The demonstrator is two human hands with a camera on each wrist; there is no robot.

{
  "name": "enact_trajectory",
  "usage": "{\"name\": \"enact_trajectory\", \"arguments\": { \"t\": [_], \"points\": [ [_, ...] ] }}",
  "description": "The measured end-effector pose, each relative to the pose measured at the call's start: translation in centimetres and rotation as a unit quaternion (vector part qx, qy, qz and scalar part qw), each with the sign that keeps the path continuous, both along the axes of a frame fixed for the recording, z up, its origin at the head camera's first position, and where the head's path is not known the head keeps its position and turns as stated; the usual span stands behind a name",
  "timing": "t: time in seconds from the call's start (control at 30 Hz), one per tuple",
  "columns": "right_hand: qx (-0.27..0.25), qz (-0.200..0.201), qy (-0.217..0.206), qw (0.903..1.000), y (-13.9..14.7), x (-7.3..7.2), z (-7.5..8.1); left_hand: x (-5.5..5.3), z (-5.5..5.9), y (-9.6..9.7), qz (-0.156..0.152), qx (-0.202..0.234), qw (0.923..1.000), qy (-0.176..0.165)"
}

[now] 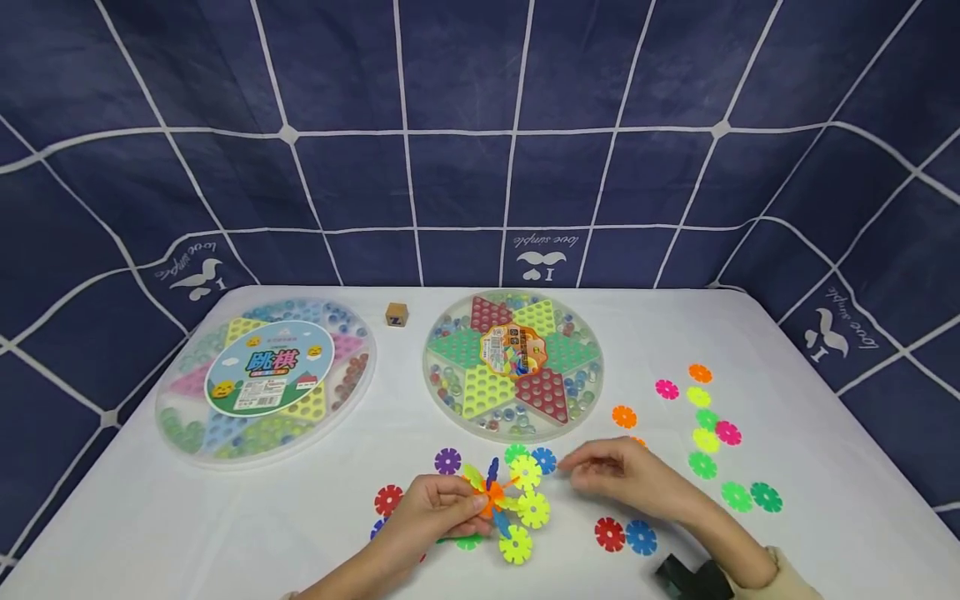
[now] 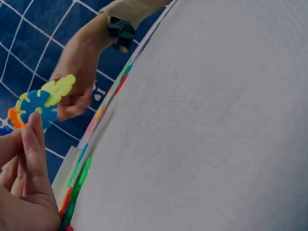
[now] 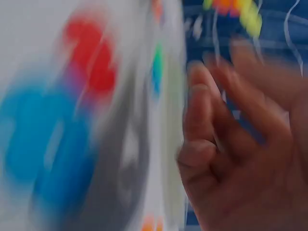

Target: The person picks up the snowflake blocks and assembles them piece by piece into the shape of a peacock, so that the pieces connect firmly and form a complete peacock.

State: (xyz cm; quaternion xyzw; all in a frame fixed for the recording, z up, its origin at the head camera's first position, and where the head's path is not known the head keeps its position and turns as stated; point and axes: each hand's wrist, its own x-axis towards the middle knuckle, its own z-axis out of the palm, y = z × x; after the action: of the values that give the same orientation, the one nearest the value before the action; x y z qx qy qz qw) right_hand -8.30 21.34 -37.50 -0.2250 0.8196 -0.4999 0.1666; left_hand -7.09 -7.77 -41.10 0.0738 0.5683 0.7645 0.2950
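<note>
My left hand (image 1: 438, 512) pinches a cluster of notched plastic flower discs (image 1: 492, 497) between thumb and fingers. The cluster has an orange middle, with yellow, dark blue and lighter blue discs slotted in at angles; a blue disc (image 2: 38, 108) faces the left wrist view. Off to the right, my right hand (image 1: 637, 475) hovers with loosely bent fingers and nothing in them. Its fingertips are near a loose blue disc (image 1: 543, 461). Below that hand lie a red disc (image 1: 610, 534) and another blue disc (image 1: 642, 537). The right wrist view is blurred.
Two round Chinese checkers sets stand behind the hands, one with a blue label (image 1: 270, 368), one with an orange label (image 1: 513, 351). A small wooden letter cube (image 1: 397, 314) sits between them. Several loose discs, including a green one (image 1: 702, 465), are scattered on the right.
</note>
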Motion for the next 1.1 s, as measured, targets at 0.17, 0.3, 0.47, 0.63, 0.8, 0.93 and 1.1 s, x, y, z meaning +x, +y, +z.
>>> {"name": "enact_trajectory", "arguments": {
  "t": [0.17, 0.3, 0.47, 0.63, 0.8, 0.93, 1.1],
  "points": [
    [0.161, 0.075, 0.045, 0.9831, 2.7, 1.1, -0.8, 0.0, 0.0, 0.0, -0.019, 0.006, 0.9998, 0.007],
    [0.193, 0.090, 0.057, 0.9753, 2.4, 1.5, -0.9, -0.1, 0.1, 0.0, -0.024, -0.004, 0.9996, 0.012],
    [0.168, 0.038, 0.051, 0.9837, 1.8, 1.4, -0.7, -0.1, 0.1, -0.1, -0.031, -0.008, 0.9994, 0.012],
    [0.003, -0.067, 0.008, 0.9977, 0.0, 0.7, -0.1, 0.0, 0.1, -0.2, -0.037, -0.011, 0.9992, 0.012],
    [-0.146, -0.100, -0.117, 0.9773, -2.8, 0.2, 0.6, 0.1, -0.1, -0.1, -0.052, -0.001, 0.9985, 0.014],
    [-0.135, -0.119, -0.159, 0.9708, -4.3, 0.3, 0.5, 0.2, -0.2, 0.0, -0.056, 0.001, 0.9983, 0.019],
    [-0.130, -0.125, -0.164, 0.9698, -5.0, 0.5, -0.2, 0.2, -0.1, -0.1, -0.056, 0.003, 0.9980, 0.027]
  ]
}}
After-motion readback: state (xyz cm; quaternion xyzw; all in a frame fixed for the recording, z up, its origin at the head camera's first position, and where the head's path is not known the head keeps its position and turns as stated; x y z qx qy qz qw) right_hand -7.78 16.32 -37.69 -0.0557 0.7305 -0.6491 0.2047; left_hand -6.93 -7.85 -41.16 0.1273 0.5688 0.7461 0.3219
